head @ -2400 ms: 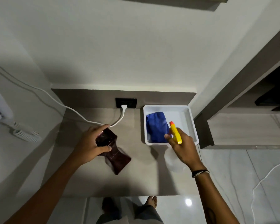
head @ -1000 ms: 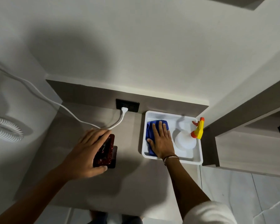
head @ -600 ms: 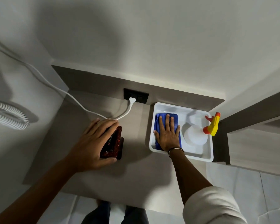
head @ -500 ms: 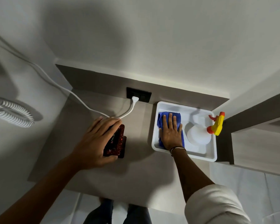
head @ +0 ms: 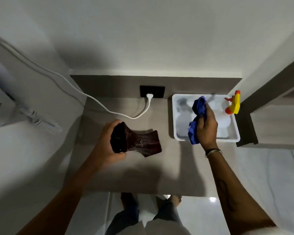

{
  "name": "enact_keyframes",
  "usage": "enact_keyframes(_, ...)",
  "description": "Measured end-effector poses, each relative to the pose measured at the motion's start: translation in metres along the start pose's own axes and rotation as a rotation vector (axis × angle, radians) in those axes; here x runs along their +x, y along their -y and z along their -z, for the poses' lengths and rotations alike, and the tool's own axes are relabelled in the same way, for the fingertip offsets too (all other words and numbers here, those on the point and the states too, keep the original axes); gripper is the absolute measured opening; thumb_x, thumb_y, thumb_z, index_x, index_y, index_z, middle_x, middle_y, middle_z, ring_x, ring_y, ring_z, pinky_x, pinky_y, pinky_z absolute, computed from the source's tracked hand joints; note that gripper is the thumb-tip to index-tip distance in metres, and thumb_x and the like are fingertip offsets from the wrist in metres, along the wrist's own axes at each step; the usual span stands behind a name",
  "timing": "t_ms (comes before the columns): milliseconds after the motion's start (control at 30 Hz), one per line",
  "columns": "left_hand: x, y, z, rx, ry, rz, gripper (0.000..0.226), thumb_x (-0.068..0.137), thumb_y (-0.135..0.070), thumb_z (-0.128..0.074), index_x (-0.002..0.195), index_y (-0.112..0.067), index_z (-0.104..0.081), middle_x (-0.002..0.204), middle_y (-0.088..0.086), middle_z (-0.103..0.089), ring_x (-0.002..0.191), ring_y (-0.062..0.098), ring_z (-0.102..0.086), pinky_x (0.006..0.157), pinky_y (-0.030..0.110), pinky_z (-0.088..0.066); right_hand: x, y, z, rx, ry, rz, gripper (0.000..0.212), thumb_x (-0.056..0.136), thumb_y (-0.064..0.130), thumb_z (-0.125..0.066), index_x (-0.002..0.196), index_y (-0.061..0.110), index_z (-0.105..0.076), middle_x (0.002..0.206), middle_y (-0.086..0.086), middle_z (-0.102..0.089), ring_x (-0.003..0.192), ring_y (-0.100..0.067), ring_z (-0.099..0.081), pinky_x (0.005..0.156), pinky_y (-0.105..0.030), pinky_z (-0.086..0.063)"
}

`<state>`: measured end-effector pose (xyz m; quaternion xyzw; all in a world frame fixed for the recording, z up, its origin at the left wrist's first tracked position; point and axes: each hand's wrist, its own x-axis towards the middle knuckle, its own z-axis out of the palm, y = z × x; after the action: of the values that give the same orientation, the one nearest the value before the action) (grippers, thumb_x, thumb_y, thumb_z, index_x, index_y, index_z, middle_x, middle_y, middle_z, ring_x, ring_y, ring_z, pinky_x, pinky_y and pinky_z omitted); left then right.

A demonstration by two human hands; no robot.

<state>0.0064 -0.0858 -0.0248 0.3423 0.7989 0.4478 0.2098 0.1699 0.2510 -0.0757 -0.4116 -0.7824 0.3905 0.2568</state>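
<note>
1. Grey counter [head: 143, 175] set in a white-walled corner, pale tiled floor below.
2. Left hand [head: 107, 146] wrapped round a tilted dark red vase [head: 137, 141] at mid-counter; right hand [head: 207, 128] clutching a bunched blue cloth [head: 196, 119] above the white tray [head: 174, 116].
3. Spray bottle [head: 232, 106] in the tray's right corner; white cable [head: 98, 102] plugged into the black socket [head: 152, 91] behind the vase.

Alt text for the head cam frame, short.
Seen from above, a person's left hand grips one end of a dark red vase at a grey counter, while the right hand holds a crumpled blue cloth above a white tray. A yellow-headed spray bottle stands in the tray; a white cable is plugged into a black socket.
</note>
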Motion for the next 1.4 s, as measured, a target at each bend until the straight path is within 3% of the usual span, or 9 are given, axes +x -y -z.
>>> enact_keyframes(100,-0.009,0.012,0.007,-0.02,0.012,-0.004,0.101,0.058,-0.024,-0.084,0.151,-0.019,-0.045,0.142,0.007,-0.047,0.132,0.0,-0.05,0.112,0.019,-0.043,-0.064,0.015,0.002,0.044,-0.003,0.009,0.053,0.11,0.0,-0.044,0.162,0.009,-0.043,0.15,-0.007,-0.061,0.127,-0.004,-0.061,0.107,0.0,-0.042)
enact_keyframes(300,-0.011,0.026,0.021,0.019,0.07,0.026,0.108,0.056,-0.024,-0.087,0.155,-0.016,-0.045,0.145,0.007,-0.05,0.135,0.009,-0.052,0.111,0.014,-0.042,-0.146,0.059,-0.037,0.055,0.195,0.014,0.063,0.102,-0.016,-0.049,0.161,0.004,-0.043,0.163,-0.017,-0.05,0.148,-0.032,-0.052,0.124,-0.052,-0.044)
enact_keyframes(533,-0.008,0.024,0.016,-0.036,0.045,0.021,0.102,0.056,-0.027,-0.089,0.148,-0.005,-0.051,0.148,0.018,-0.055,0.14,0.033,-0.057,0.12,0.046,-0.044,-0.19,0.127,-0.107,0.153,0.467,0.349,0.067,0.107,-0.007,-0.047,0.169,0.012,-0.03,0.179,-0.007,-0.025,0.168,-0.02,-0.02,0.137,-0.031,-0.018)
enact_keyframes(667,-0.01,0.023,0.016,-0.008,0.034,0.003,0.103,0.054,-0.033,-0.085,0.149,-0.018,-0.049,0.148,0.008,-0.052,0.137,0.02,-0.056,0.117,0.025,-0.043,-0.188,0.104,-0.113,0.199,0.552,0.298,0.066,0.113,0.003,-0.046,0.171,0.021,-0.021,0.181,-0.001,-0.013,0.169,-0.018,-0.01,0.134,-0.018,-0.015)
enact_keyframes(800,-0.012,0.026,0.014,0.011,0.034,0.021,0.112,0.052,-0.027,-0.086,0.156,-0.026,-0.044,0.149,-0.003,-0.046,0.136,0.011,-0.053,0.106,0.007,-0.04,-0.165,0.069,-0.1,0.1,0.47,0.094,0.061,0.112,-0.001,-0.047,0.168,0.013,-0.026,0.178,0.001,-0.014,0.169,-0.021,-0.011,0.138,-0.032,-0.012)
enact_keyframes(933,-0.01,0.024,0.012,-0.015,0.033,0.002,0.107,0.054,-0.039,-0.083,0.152,-0.024,-0.044,0.148,-0.012,-0.047,0.136,-0.008,-0.049,0.113,0.013,-0.039,-0.181,0.117,-0.113,0.317,0.428,0.001,0.053,0.114,0.003,-0.043,0.163,0.021,-0.039,0.176,-0.003,-0.033,0.165,-0.018,-0.027,0.132,-0.018,-0.025)
enact_keyframes(1067,-0.011,0.036,0.017,-0.026,0.022,0.04,0.101,0.055,-0.036,-0.087,0.146,-0.011,-0.05,0.146,0.011,-0.056,0.138,0.021,-0.057,0.119,0.043,-0.043,-0.199,0.128,-0.123,0.296,0.505,0.329,0.054,0.117,0.021,-0.038,0.17,0.026,-0.027,0.181,-0.001,-0.019,0.168,-0.016,-0.015,0.138,-0.038,-0.012)
enact_keyframes(1167,-0.012,0.038,0.02,0.067,0.046,0.009,0.11,0.052,-0.038,-0.083,0.153,-0.009,-0.05,0.148,0.006,-0.05,0.137,0.02,-0.055,0.116,0.026,-0.043,-0.173,0.086,-0.119,0.047,0.443,0.24,0.057,0.113,0.012,-0.048,0.166,0.021,-0.028,0.177,0.0,-0.022,0.167,-0.022,-0.019,0.135,-0.063,-0.01)
enact_keyframes(1400,-0.004,0.021,0.01,0.043,0.029,-0.027,0.108,0.053,-0.033,-0.082,0.154,-0.01,-0.049,0.146,-0.002,-0.049,0.136,-0.008,-0.048,0.113,0.014,-0.04,-0.173,0.091,-0.12,0.211,0.423,0.087,0.053,0.116,0.026,-0.041,0.167,0.014,-0.033,0.175,0.005,-0.025,0.166,-0.014,-0.021,0.136,-0.047,-0.021)
